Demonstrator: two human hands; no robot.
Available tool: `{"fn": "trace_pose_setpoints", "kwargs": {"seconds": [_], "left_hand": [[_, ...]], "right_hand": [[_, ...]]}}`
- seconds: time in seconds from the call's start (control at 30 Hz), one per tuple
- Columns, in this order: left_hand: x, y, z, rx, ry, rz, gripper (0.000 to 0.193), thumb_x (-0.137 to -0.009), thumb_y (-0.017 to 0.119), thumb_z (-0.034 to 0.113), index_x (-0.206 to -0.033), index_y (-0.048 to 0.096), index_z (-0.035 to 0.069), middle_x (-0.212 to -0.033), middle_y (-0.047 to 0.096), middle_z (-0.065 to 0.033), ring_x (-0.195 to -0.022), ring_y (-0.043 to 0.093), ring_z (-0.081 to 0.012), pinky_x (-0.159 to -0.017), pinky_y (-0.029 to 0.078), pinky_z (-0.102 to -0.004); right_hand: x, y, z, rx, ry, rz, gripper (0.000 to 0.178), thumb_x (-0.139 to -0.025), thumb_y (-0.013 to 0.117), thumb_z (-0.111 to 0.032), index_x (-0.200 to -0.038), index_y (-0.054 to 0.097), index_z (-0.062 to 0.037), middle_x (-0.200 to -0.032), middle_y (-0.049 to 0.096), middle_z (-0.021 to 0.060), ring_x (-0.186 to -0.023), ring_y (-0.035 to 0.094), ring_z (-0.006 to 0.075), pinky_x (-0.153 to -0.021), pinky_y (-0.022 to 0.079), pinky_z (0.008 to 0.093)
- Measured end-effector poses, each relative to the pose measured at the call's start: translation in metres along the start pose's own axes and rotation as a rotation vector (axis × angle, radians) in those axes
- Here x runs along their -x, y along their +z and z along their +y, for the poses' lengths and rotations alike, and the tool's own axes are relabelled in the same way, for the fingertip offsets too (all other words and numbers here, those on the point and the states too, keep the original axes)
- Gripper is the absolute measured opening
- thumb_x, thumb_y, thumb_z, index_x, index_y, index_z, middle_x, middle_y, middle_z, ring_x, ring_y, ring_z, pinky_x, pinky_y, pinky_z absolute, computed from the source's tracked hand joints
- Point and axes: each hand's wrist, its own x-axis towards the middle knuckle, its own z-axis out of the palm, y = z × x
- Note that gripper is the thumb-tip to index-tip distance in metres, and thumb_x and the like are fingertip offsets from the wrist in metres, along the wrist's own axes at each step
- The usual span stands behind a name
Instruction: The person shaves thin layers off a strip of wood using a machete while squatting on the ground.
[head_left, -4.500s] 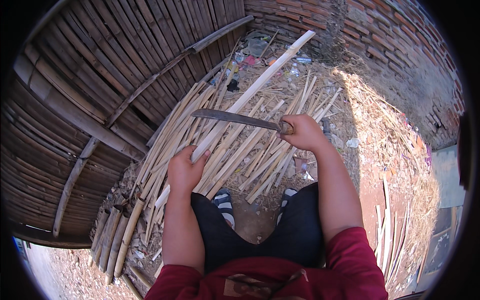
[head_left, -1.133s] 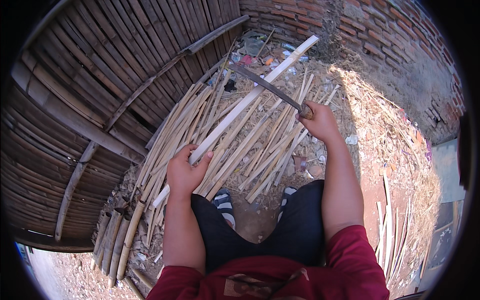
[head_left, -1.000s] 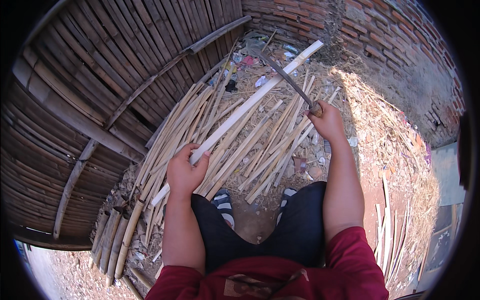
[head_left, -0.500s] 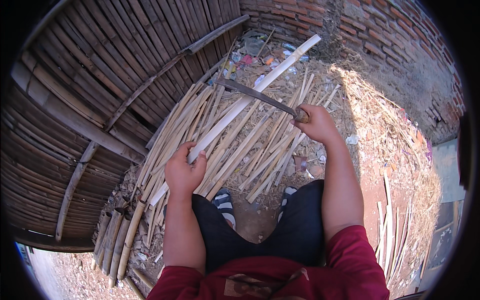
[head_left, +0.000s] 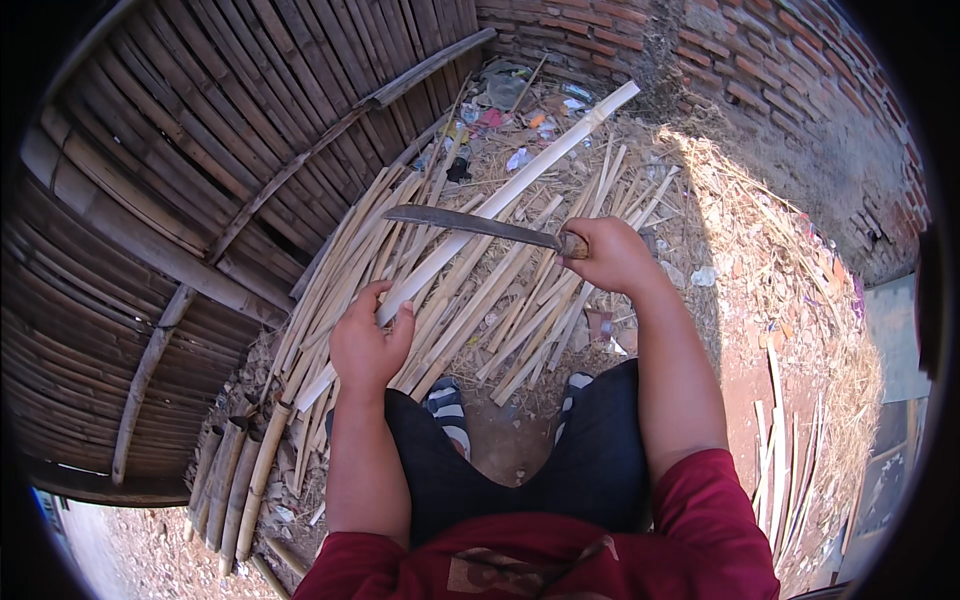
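My left hand [head_left: 371, 338] grips a long pale split bamboo strip [head_left: 528, 174] near its lower end, thumb on one side and fingers on the other. The strip slants up to the far right, with a node close to its far end. A machete [head_left: 474, 223] lies across the strip, its dark blade pointing left and its wooden handle in the closed fist of my right hand [head_left: 606, 254]. Whether the edge bites into the bamboo cannot be made out. Beneath both hands lie many loose bamboo strips [head_left: 480, 310] on the ground.
On the left stands a slatted bamboo wall [head_left: 215, 130]; a brick wall [head_left: 740, 70] closes the back. Cut bamboo poles [head_left: 232, 480] lie at lower left. Coloured litter [head_left: 490, 118] gathers in the far corner. More thin strips [head_left: 785, 460] and straw lie at right.
My right hand has drawn the machete nearer and a little left along the bamboo strip. The strip's far end has dipped slightly, while my left hand stays in place.
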Motion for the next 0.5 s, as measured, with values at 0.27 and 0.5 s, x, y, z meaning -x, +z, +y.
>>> {"fn": "trace_pose_setpoints", "kwargs": {"seconds": [0.27, 0.5], "left_hand": [[-0.001, -0.004, 0.000, 0.015, 0.017, 0.017, 0.039, -0.089, 0.080, 0.037, -0.119, 0.076, 0.012, -0.084, 0.075, -0.0163, -0.075, 0.074, -0.0370, -0.068, 0.057, -0.0466], [0.000, -0.001, 0.005, 0.000, 0.066, 0.025, 0.039, -0.092, 0.079, 0.036, -0.123, 0.074, 0.012, -0.089, 0.075, -0.0180, -0.080, 0.074, -0.0387, -0.072, 0.058, -0.0480]], "right_hand": [[0.003, -0.017, 0.020, -0.024, 0.241, 0.175, 0.042, -0.088, 0.084, -0.037, -0.119, 0.075, -0.0099, -0.100, 0.077, 0.0221, -0.099, 0.073, 0.0439, -0.086, 0.058, 0.0522], [0.003, -0.017, 0.031, -0.033, 0.314, 0.252, 0.044, -0.088, 0.083, -0.040, -0.119, 0.075, -0.0096, -0.103, 0.077, 0.0225, -0.101, 0.073, 0.0442, -0.086, 0.058, 0.0527]]}}
